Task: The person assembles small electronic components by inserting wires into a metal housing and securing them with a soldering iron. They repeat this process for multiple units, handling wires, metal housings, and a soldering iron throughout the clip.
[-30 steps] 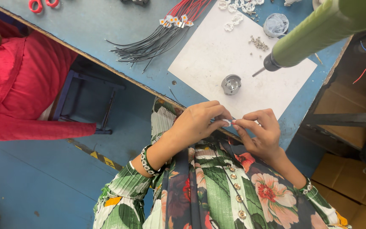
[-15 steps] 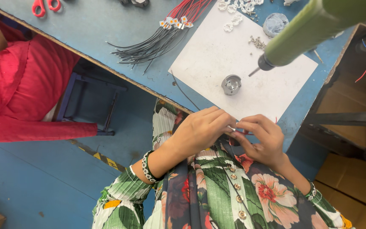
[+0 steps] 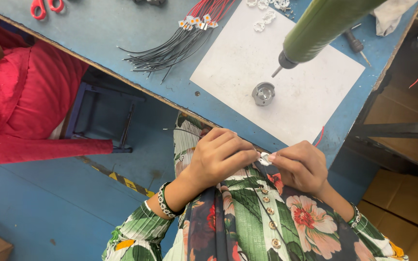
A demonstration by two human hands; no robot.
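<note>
Pinching a small white part [image 3: 264, 158] between both hands: left hand [image 3: 218, 157] and right hand [image 3: 300, 165] closed on it, fingertips meeting over the lap, just below the blue table edge [image 3: 136, 87].

Both hands meet at the table edge, left hand [image 3: 218, 157] and right hand [image 3: 300, 165] pinching a small white ring part [image 3: 265, 158] between fingertips. Green electric screwdriver [image 3: 315, 30] hangs over the white sheet [image 3: 247, 58], right above a little metal holder [image 3: 263, 93]. Bundle of black and red wires [image 3: 180, 41] lies on the blue table [image 3: 107, 34].

A matt white paper sheet [image 3: 247, 63] lies on the scuffed blue-painted table [image 3: 97, 29], bearing a dull metal cup [image 3: 263, 93].
</note>
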